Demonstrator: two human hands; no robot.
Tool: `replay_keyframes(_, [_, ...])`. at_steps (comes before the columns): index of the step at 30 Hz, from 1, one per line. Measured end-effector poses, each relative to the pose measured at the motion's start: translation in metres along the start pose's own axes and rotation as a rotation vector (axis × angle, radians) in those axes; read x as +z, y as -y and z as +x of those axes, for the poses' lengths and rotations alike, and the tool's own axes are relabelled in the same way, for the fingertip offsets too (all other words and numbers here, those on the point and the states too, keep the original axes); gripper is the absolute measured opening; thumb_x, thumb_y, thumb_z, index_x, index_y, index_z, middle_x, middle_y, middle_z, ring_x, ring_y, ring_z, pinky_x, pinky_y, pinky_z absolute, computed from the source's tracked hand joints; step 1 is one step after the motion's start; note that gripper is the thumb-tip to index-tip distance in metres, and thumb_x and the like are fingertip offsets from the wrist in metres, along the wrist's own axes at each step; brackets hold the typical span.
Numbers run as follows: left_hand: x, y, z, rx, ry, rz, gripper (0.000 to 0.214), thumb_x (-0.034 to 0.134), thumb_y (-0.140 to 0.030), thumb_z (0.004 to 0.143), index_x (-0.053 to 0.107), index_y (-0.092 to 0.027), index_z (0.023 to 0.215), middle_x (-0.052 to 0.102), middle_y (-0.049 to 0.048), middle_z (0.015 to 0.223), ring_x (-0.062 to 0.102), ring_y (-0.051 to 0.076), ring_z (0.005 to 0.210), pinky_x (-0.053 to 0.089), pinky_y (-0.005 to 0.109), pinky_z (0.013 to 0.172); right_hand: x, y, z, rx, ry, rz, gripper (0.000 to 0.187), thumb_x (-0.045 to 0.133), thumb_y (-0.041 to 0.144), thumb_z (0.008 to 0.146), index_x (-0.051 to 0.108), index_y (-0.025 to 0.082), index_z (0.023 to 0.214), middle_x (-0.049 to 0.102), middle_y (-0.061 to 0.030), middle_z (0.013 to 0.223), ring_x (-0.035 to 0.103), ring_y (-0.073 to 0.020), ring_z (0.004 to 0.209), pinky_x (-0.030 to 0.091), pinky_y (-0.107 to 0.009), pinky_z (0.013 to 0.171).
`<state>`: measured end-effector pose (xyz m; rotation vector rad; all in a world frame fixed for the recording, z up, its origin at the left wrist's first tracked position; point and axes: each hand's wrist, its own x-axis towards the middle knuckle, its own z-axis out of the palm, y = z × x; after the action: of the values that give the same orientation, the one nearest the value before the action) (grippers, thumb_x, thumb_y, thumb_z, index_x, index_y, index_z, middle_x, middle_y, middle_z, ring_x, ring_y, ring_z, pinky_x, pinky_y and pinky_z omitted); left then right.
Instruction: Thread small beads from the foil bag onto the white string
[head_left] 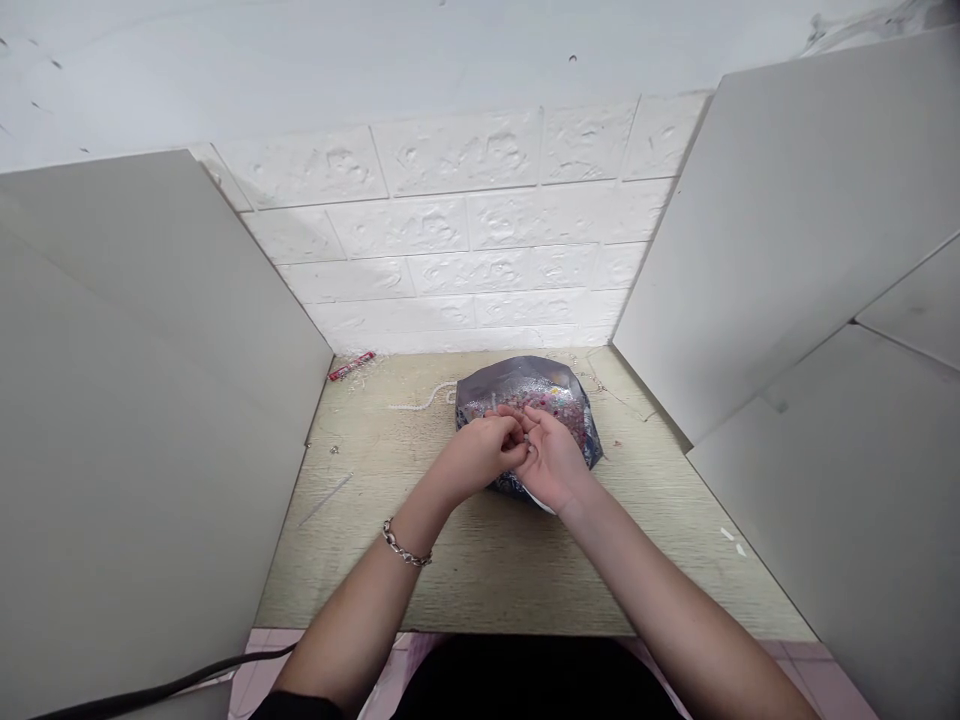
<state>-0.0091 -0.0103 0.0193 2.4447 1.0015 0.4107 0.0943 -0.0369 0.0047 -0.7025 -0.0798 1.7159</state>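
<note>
A dark, shiny plastic bag point(525, 372) stands on the table with its mouth spread, and many small coloured beads point(566, 410) show inside. Over the bag's opening, my left hand point(484, 452) is closed in a pinch, its fingertips meeting those of my other hand. My right hand point(556, 462) is cupped, palm turned inward, with its fingers curled in against the left ones. Whatever lies between the fingertips is too small and too covered to name. A white strand of cord or beads point(424, 404) lies left of the bag.
A red narrow packet point(351, 366) lies at the back left corner among small scraps. A thin pale stick point(326, 498) is on the left, white bits point(733, 541) on the right. Grey panels point(150, 420) flank the table point(525, 590), with a white brick-pattern wall behind.
</note>
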Motion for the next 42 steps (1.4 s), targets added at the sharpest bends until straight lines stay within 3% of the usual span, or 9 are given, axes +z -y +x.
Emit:
replay_keyframes(9, [0.001,0.000,-0.003,-0.027,0.020,0.110,0.013,0.045,-0.023,0.072,0.055,-0.015,0.069,0.058,0.0014,0.069,0.049,0.012,0.062,0.028,0.021,0.050,0.000,-0.002,0.003,0.023,-0.005,-0.005,0.025,0.038,0.019,0.078,0.059,0.008,0.072,0.063,-0.0084,0.070,0.058,-0.0113,0.063,0.047,-0.018,0.057])
replay_keyframes(17, [0.001,-0.002,0.000,-0.084,-0.100,-0.007,0.015,0.046,-0.025,0.072,0.058,-0.016,0.068,0.056,-0.0004,0.060,0.047,0.010,0.055,0.028,0.021,0.050,0.001,0.006,0.001,0.049,0.015,0.051,0.029,0.032,0.020,0.081,0.057,0.007,0.072,0.062,-0.0112,0.071,0.059,-0.0121,0.066,0.048,-0.019,0.057])
replay_keyframes(21, [0.003,0.000,0.002,-0.124,-0.158,-0.203,0.018,0.047,-0.029,0.073,0.059,-0.016,0.071,0.057,0.0001,0.064,0.048,0.010,0.057,0.031,0.020,0.053,-0.001,0.007,0.004,-0.016,-0.036,0.093,0.023,0.036,0.017,0.080,0.056,0.008,0.074,0.061,-0.0078,0.070,0.058,-0.0113,0.066,0.049,-0.019,0.060])
replay_keyframes(24, [0.002,0.000,0.004,-0.164,-0.168,-0.490,0.019,0.049,-0.031,0.072,0.058,-0.014,0.070,0.058,0.0012,0.067,0.048,0.010,0.061,0.035,0.019,0.056,-0.004,0.006,0.008,-0.098,-0.103,0.093,0.015,0.041,0.013,0.077,0.055,0.010,0.072,0.059,-0.0033,0.065,0.056,-0.0086,0.061,0.049,-0.019,0.059])
replay_keyframes(27, [-0.002,-0.001,0.006,-0.228,-0.176,-0.796,0.022,0.054,-0.033,0.069,0.057,-0.012,0.068,0.051,-0.0011,0.057,0.043,0.006,0.051,0.033,0.017,0.049,-0.007,0.005,0.010,-0.177,-0.137,0.045,0.011,0.047,0.018,0.076,0.053,0.013,0.069,0.047,0.0034,0.050,0.046,-0.0037,0.045,0.045,-0.015,0.047])
replay_keyframes(31, [-0.006,-0.001,0.005,-0.357,-0.126,-1.110,0.027,0.056,-0.040,0.068,0.052,-0.013,0.070,0.023,-0.0085,0.042,0.014,0.002,0.037,0.012,0.016,0.035,-0.006,0.004,0.005,-0.337,-0.068,-0.195,0.019,0.056,0.033,0.069,0.055,0.014,0.071,0.027,0.0095,0.040,0.023,-0.0013,0.032,0.021,-0.012,0.028])
replay_keyframes(33, [-0.006,0.000,0.004,-0.368,-0.084,-1.231,0.027,0.056,-0.040,0.068,0.049,-0.014,0.068,0.016,-0.0088,0.046,0.009,0.003,0.038,0.007,0.016,0.034,-0.005,0.004,0.000,-0.459,-0.064,-0.436,0.024,0.057,0.039,0.066,0.057,0.016,0.075,0.026,0.0097,0.038,0.021,-0.0024,0.031,0.018,-0.015,0.027])
replay_keyframes(38, [-0.007,0.004,0.004,-0.348,-0.043,-1.332,0.030,0.057,-0.039,0.068,0.040,-0.015,0.062,0.014,-0.0074,0.051,0.009,0.003,0.041,0.005,0.016,0.034,-0.007,0.005,-0.005,-0.808,-0.116,-1.062,0.028,0.056,0.038,0.066,0.064,0.017,0.084,0.051,0.0025,0.048,0.040,-0.0077,0.040,0.033,-0.021,0.039])
replay_keyframes(42, [-0.008,0.008,0.004,-0.344,-0.015,-1.296,0.032,0.056,-0.040,0.069,0.039,-0.015,0.061,0.014,-0.0079,0.049,0.008,0.003,0.041,0.005,0.016,0.035,-0.009,0.008,-0.004,-1.003,-0.086,-1.234,0.023,0.053,0.032,0.069,0.065,0.018,0.083,0.063,-0.0033,0.074,0.054,-0.0128,0.063,0.042,-0.025,0.059])
